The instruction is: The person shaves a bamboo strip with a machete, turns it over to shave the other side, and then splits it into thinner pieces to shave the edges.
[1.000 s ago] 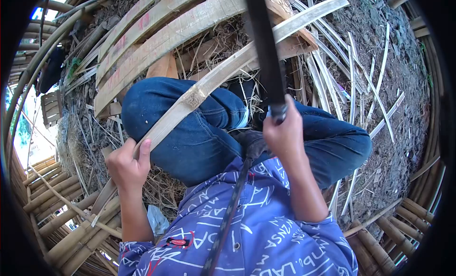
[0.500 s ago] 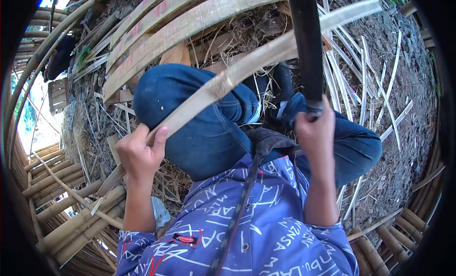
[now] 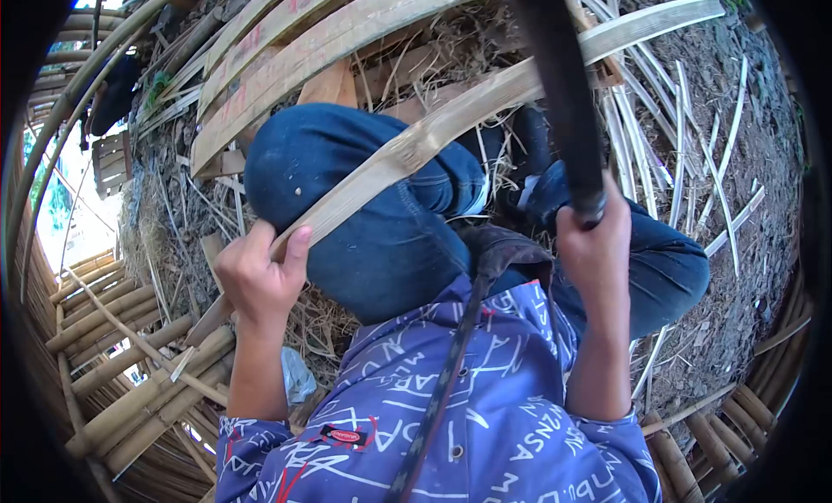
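A long, pale bamboo strip (image 3: 416,144) slants across my knee, from lower left to upper right. Near its lower part, my left hand (image 3: 263,267) pinches it between thumb and fingers. My right hand (image 3: 596,243) is wrapped round the handle of a long dark blade (image 3: 559,87), which points up and away from me. The blade lies across the upper part of the strip; whether they touch, I cannot tell.
Several wide split bamboo slats (image 3: 338,57) with red marks lie ahead on the left. Thin pale slivers (image 3: 685,148) litter the dirt at the right. Bamboo poles (image 3: 165,395) stand at lower left, near a crumpled plastic bag (image 3: 297,377).
My right hand and the blade have shifted slightly right and down, and the blade tilts more to the left. The strip's far end sits a little further right. Both grips stay closed.
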The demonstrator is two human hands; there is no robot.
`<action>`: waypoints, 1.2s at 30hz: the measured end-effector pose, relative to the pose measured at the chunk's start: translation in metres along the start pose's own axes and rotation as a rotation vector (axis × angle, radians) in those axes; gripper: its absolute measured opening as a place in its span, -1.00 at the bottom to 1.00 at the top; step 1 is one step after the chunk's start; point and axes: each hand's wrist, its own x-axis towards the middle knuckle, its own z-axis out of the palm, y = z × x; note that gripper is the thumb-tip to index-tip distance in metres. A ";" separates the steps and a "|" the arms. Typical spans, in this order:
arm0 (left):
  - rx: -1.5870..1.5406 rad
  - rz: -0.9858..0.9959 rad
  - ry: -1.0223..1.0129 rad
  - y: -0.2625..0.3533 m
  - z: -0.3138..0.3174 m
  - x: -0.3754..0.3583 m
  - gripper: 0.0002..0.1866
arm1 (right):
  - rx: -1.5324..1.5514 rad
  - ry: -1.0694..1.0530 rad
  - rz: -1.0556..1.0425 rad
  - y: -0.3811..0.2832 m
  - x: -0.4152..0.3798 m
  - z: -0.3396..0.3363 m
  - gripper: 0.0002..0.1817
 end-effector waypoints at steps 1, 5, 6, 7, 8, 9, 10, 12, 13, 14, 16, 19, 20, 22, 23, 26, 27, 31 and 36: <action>-0.013 0.007 0.019 0.001 -0.001 -0.001 -0.56 | 0.010 -0.004 0.013 -0.004 -0.004 0.008 -0.64; 0.011 -0.017 0.017 -0.001 0.000 -0.001 -0.56 | -0.020 -0.055 -0.087 -0.002 -0.019 0.021 -0.63; 0.006 0.001 0.009 -0.002 0.000 -0.001 -0.56 | -0.011 -0.051 -0.140 -0.003 -0.014 0.011 -0.63; 0.005 0.016 -0.003 -0.004 -0.001 -0.003 -0.57 | -0.013 -0.007 -0.121 -0.006 -0.009 0.005 -0.65; 0.012 0.011 -0.010 -0.004 -0.002 -0.003 -0.57 | -0.005 -0.018 -0.036 -0.004 -0.003 0.003 -0.65; 0.001 -0.016 -0.005 0.000 -0.002 -0.002 -0.57 | 0.054 -0.020 0.001 -0.008 -0.008 0.012 -0.65; -0.013 -0.040 0.003 0.003 -0.002 -0.002 -0.57 | 0.111 -0.017 0.036 -0.013 -0.015 0.022 -0.65; -0.002 -0.024 0.001 0.000 0.000 -0.002 -0.57 | 0.116 -0.031 -0.107 -0.012 -0.027 0.033 -0.68; -0.009 0.010 0.014 -0.004 0.002 -0.003 -0.57 | 0.050 -0.008 -0.125 -0.012 -0.023 0.024 -0.69; -0.008 0.031 0.023 -0.008 0.003 -0.005 -0.57 | -0.014 0.000 -0.144 -0.010 -0.018 0.011 -0.69; -0.009 0.047 0.028 -0.006 0.002 -0.004 -0.56 | 0.053 -0.004 0.047 -0.014 -0.010 0.006 -0.70; -0.003 0.007 0.039 0.000 0.000 -0.003 -0.53 | 0.052 -0.081 -0.048 -0.017 -0.034 0.033 -0.68; -0.008 0.016 0.043 -0.002 0.002 -0.002 -0.53 | 0.020 -0.094 -0.110 -0.009 -0.032 0.031 -0.69; -0.062 0.037 0.039 -0.010 0.005 -0.005 -0.51 | -0.046 -0.011 -0.146 -0.015 -0.022 0.013 -0.71; -0.060 0.031 0.033 -0.009 0.005 -0.005 -0.51 | -0.049 -0.002 -0.099 -0.014 -0.016 0.008 -0.72; -0.032 0.016 0.059 -0.005 0.004 -0.006 -0.49 | 0.102 -0.035 -0.059 -0.022 -0.028 0.028 -0.66; -0.034 0.015 0.047 -0.010 0.004 -0.008 -0.49 | -0.020 -0.055 -0.120 -0.017 -0.036 0.035 -0.64; -0.061 0.033 0.060 -0.009 0.006 -0.005 -0.48 | 0.059 0.024 -0.121 -0.024 -0.023 0.020 -0.73; -0.061 -0.005 0.053 -0.006 0.006 -0.003 -0.48 | -0.043 -0.042 -0.181 -0.021 -0.034 0.037 -0.74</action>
